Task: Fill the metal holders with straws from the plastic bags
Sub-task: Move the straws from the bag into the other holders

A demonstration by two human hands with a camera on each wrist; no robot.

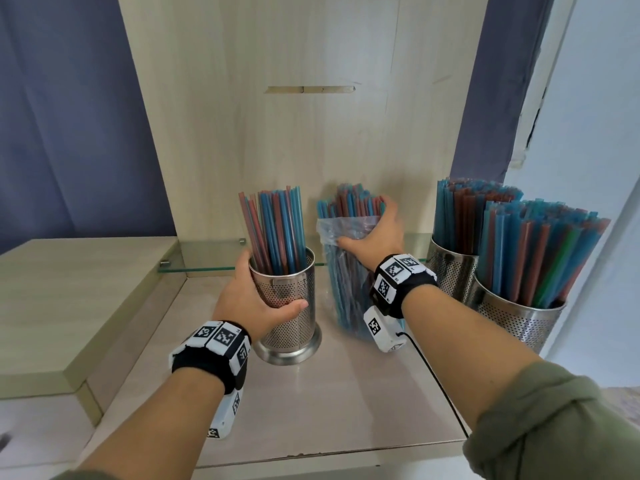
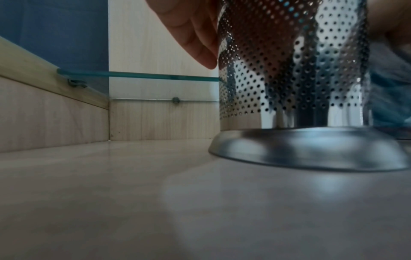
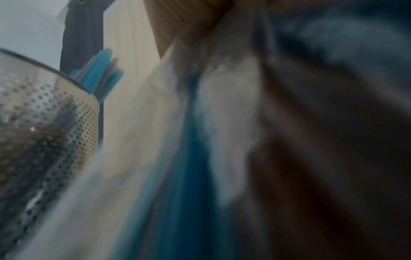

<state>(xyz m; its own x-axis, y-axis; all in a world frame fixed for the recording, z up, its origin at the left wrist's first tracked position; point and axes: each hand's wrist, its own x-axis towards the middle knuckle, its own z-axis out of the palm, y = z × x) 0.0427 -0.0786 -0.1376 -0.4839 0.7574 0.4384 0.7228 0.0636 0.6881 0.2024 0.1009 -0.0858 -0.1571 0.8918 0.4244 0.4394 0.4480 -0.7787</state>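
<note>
Step in hand, as I judge it: steadying the part-filled holder [image 1: 285, 299] while taking hold of straws to top it up. Left hand [image 1: 247, 299] wraps the holder's perforated wall, thumb across the front, fingers round the far side; the left wrist view shows its base flat on the table [image 1: 346, 393]. Straws in holder [image 1: 277, 233] stand loose, with room left. Just right of the holder stands the plastic bag [image 1: 349, 271], upright, straws poking from its open mouth. Right hand [image 1: 375, 237] clasps the bag near the top, fingers curled round the straw bundle [image 1: 349, 204]; right wrist view too blurred to confirm the grip. Farther right of the holder, two full holders [image 1: 512, 299] packed tight. Next move likely calls for drawing a bunch clear of the bag, keeping it together, and lowering it ends-down into the held holder.
</note>
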